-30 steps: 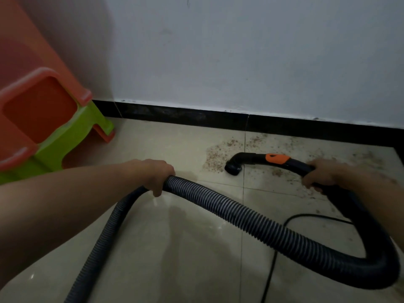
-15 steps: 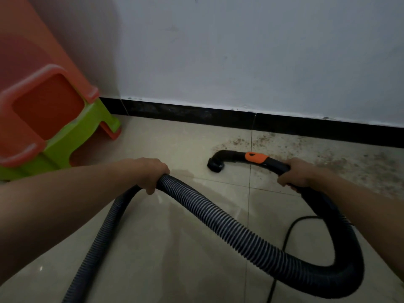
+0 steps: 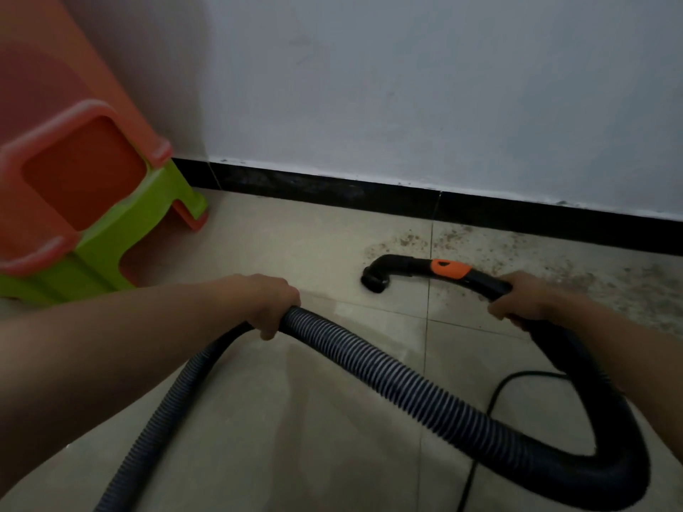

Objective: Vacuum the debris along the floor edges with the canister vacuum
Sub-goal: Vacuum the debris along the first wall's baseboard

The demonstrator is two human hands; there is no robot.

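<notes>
Nozzle (image 3: pixel 375 280): black curved end, mouth down on the tile floor (image 3: pixel 295 238), at the left edge of the debris, near the baseboard (image 3: pixel 369 195).
Debris (image 3: pixel 554 260): brown specks on the tile along the baseboard, spreading right from the nozzle.
Handle (image 3: pixel 484 280): black rigid tube with an orange tab (image 3: pixel 450 268), running from nozzle to right hand.
Right hand (image 3: pixel 517 297): fingers curled round the handle, just behind the tab.
Hose (image 3: pixel 406 386): ribbed, loops from the handle down right, then back across to the left hand and off lower left.
Left hand (image 3: pixel 269 301): wrapped over the hose from above, firm hold.
Cord (image 3: pixel 491 400): thin, black, on the floor inside the hose loop.
Stools (image 3: pixel 74 216): orange stacked on green, far left by the wall.
</notes>
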